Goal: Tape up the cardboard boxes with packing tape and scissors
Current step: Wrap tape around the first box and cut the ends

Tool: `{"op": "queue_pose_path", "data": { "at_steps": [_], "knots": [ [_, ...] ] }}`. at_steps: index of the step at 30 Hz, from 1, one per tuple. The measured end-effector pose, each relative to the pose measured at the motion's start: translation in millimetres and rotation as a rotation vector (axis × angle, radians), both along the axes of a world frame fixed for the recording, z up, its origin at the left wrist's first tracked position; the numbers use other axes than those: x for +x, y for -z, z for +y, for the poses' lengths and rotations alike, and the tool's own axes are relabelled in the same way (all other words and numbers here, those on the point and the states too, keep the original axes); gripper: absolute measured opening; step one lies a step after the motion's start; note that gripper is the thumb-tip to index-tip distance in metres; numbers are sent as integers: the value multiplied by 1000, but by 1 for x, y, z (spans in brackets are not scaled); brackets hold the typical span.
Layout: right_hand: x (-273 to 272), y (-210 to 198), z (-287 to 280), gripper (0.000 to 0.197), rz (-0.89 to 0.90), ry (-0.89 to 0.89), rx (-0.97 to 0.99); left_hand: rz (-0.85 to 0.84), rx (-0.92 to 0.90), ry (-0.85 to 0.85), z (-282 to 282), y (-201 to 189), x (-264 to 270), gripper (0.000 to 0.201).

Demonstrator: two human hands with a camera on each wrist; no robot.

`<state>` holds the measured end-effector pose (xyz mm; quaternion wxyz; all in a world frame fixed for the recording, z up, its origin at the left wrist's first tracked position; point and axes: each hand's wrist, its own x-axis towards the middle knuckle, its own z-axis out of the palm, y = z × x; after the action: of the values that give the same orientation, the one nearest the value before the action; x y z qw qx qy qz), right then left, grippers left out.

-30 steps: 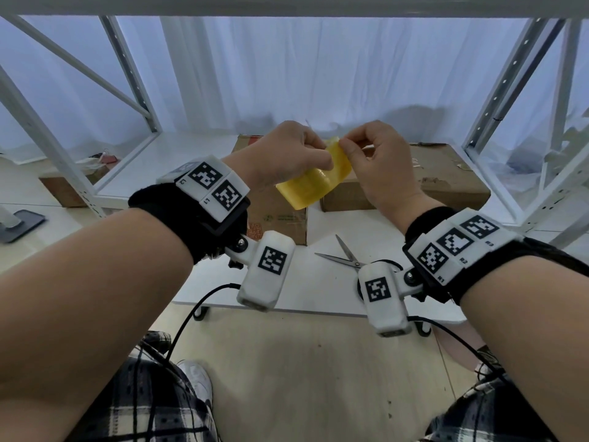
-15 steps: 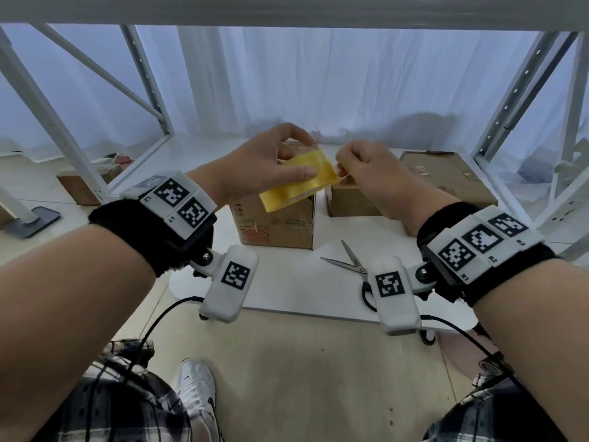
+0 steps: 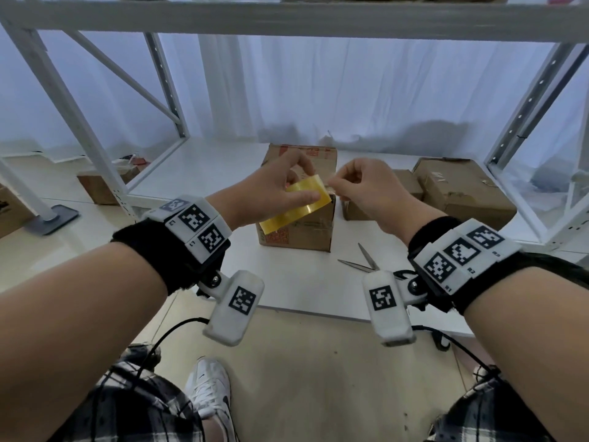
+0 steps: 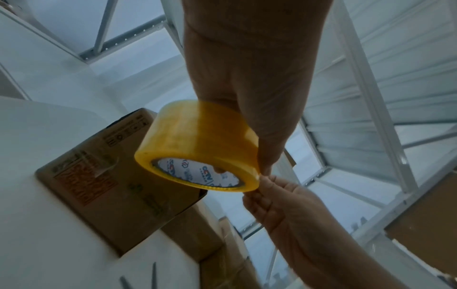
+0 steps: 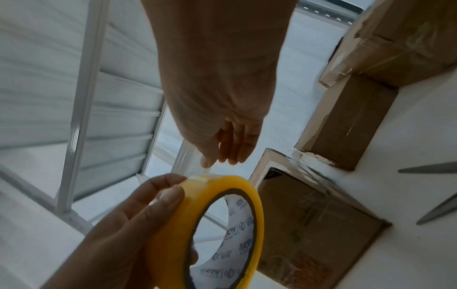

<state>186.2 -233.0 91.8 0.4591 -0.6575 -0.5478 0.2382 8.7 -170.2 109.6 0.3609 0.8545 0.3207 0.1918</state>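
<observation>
My left hand (image 3: 280, 189) grips a yellow roll of packing tape (image 3: 294, 202) in the air above a small cardboard box (image 3: 299, 231), thumb across the roll's outer face. In the left wrist view the roll (image 4: 197, 144) shows its white printed core. My right hand (image 3: 357, 186) pinches the roll's loose end at its right edge with thumb and forefinger; a short clear strip shows in the right wrist view between that hand (image 5: 222, 154) and the roll (image 5: 217, 224). Scissors (image 3: 363, 263) lie open-bladed on the white shelf board, right of the box, partly behind my right wrist camera.
Two more cardboard boxes (image 3: 459, 189) stand at the right of the low white shelf board (image 3: 306, 282). White rack uprights (image 3: 522, 110) flank both sides, with a shelf overhead. Another box (image 3: 102, 186) sits on the floor at left. My shoe (image 3: 210, 387) is on the floor below.
Both hands with the tape roll have dropped lower and nearer the small box. The right hand's pinch has drawn slightly away from the roll's edge.
</observation>
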Motion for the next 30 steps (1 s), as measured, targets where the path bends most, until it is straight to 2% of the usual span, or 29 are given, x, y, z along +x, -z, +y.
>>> {"op": "queue_pose_path", "data": {
  "at_steps": [2, 5, 8, 11, 15, 20, 26, 28, 30],
  "knots": [
    [0, 6, 1, 12, -80, 36, 26, 37, 22, 10, -2, 10, 2, 33],
    [2, -1, -1, 11, -149, 19, 68, 93, 124, 1, -1, 22, 5, 46],
    [4, -6, -1, 9, -195, -21, 79, 132, 180, -24, 5, 32, 5, 51],
    [11, -1, 2, 8, -236, -21, 55, 110, 122, 15, 1, 35, 4, 47],
    [24, 2, 0, 9, -206, -17, 32, 7, 2, 125, -3, 31, 6, 33],
    [26, 5, -3, 8, -256, -74, 34, 35, -102, 261, -7, 35, 9, 31],
    [36, 22, -8, 6, -269, -93, 3, 18, -254, 234, -14, 46, 19, 38],
    [37, 26, -12, 5, -267, -89, 4, 15, -234, 210, -19, 51, 22, 45],
    [37, 28, -15, 4, -267, -59, 11, 23, -128, 128, -24, 58, 25, 44]
  ]
}}
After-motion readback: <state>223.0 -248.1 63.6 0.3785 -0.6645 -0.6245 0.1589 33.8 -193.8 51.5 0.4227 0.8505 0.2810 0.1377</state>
